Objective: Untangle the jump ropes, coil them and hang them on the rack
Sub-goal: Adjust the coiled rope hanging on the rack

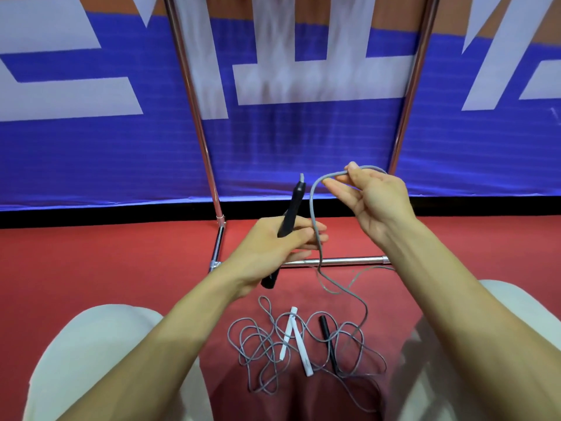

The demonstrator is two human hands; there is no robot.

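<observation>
My left hand (273, 247) grips a black jump-rope handle (291, 208), which points up and away. Its grey cord (312, 208) arcs over to my right hand (370, 196), which pinches the cord between thumb and fingers at the top of a loop. From there the cord falls past my left fingers to the floor. A tangled pile of grey cord (258, 347) lies on the red floor between my knees, with two white handles (296, 338) and another black handle (326, 332) in it. The metal rack (334, 261) stands just ahead.
The rack's chrome uprights (197, 123) rise on left and right, with its low crossbar near the floor. A blue and white banner (91, 141) hangs behind it. My knees in pale trousers (91, 344) flank the pile.
</observation>
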